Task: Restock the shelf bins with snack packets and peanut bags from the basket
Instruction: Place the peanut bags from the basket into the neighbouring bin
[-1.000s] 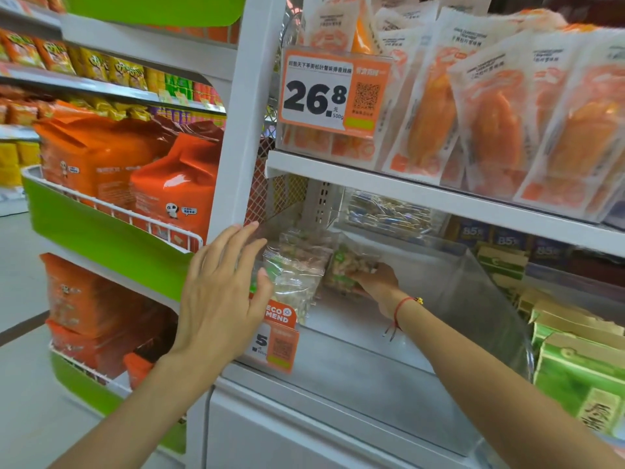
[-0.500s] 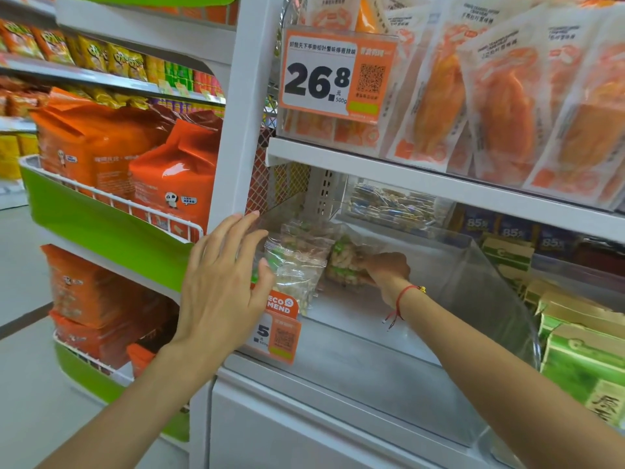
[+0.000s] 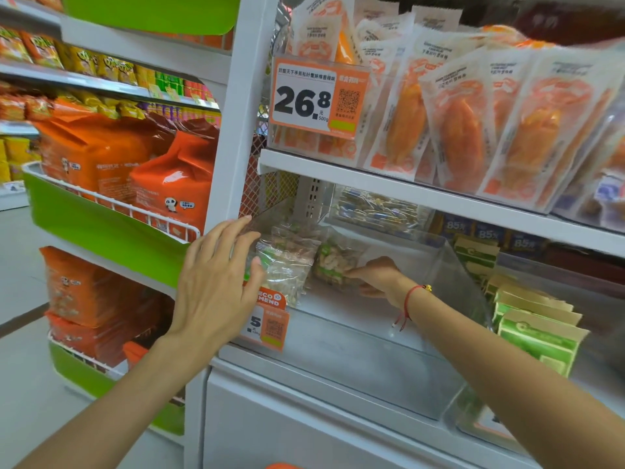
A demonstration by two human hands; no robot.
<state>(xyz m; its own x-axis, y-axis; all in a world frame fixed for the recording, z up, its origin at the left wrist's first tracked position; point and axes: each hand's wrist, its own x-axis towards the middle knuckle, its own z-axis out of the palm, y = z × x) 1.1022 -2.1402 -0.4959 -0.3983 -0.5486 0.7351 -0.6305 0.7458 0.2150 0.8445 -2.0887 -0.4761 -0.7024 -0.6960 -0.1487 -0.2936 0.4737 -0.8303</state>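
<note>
Shop shelving of white painted metal fills the view, with a clear plastic bin (image 3: 449, 265) on the middle shelf as the working area. Restocking appears to be at an early stage: only a few peanut bags (image 3: 287, 265) stand at the bin's far left end, and most of its grey floor, nearer than the right hand (image 3: 375, 275) and to its right, is bare. No basket is clearly in view, so the stock remaining cannot be judged. The right hand, reaching deep into the bin, pinches one peanut bag (image 3: 333, 265) at its lower edge, setting it beside the others. The left hand (image 3: 216, 282) is released, fingers straight and spread, lying against the bin's left front corner just above an orange price tag (image 3: 270, 319). The bags are crinkled transparent film, soft and lumpy with pale nuts and green print. Above the hands stand flat, glossy orange snack packets (image 3: 456, 110); right of the right forearm stand stiff green cartons (image 3: 537, 333).
</note>
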